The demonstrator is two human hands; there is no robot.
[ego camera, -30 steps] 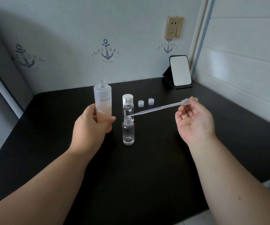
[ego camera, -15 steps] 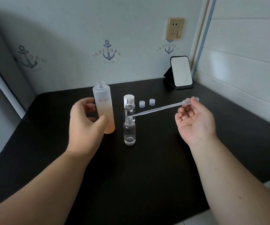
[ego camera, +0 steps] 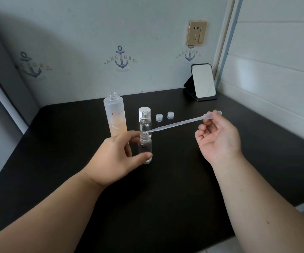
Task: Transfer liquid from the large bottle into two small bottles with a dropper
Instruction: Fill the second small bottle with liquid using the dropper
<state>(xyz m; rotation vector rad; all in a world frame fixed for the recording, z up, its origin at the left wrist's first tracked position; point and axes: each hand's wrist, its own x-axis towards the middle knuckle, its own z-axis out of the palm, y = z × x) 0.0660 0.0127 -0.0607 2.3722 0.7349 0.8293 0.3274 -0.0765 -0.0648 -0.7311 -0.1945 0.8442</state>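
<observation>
Large bottle: I see a tall frosted bottle (ego camera: pixel 115 117) standing upright and uncapped on the black table (ego camera: pixel 175 189), left of the small bottles; peach-tinted liquid fills roughly its lower half; part of a printed label reads "mpcol", the first letter hidden by a red mark.
Near small bottle: a clear small bottle (ego camera: pixel 145 149) stands upright with an open mouth, closest to me; a shallow layer of clear liquid sits at its bottom.
Far small bottle: a second clear bottle (ego camera: pixel 145 122) stands just behind the first, open; it seems to hold some clear liquid, but I cannot judge how much through the glare.
Left hand: my left hand (ego camera: pixel 118 159) is curled around the near small bottle, thumb low on its front and fingers at its neck; contact looks light and slightly blurred.
Right hand: my right hand (ego camera: pixel 218 139), palm up, pinches the bulb end of the dropper (ego camera: pixel 180 123) between thumb and fingertips.
Dropper: a clear plastic pipette slanting down to the left; its tip hangs just above the near bottle's mouth; I cannot tell whether it holds liquid.
Caps: a white cap (ego camera: pixel 144 111) stands partly hidden behind the far bottle; two small clear caps (ego camera: pixel 164 116) sit side by side to its right.
Back corner: a small standing mirror (ego camera: pixel 203 81) near the wall.
</observation>
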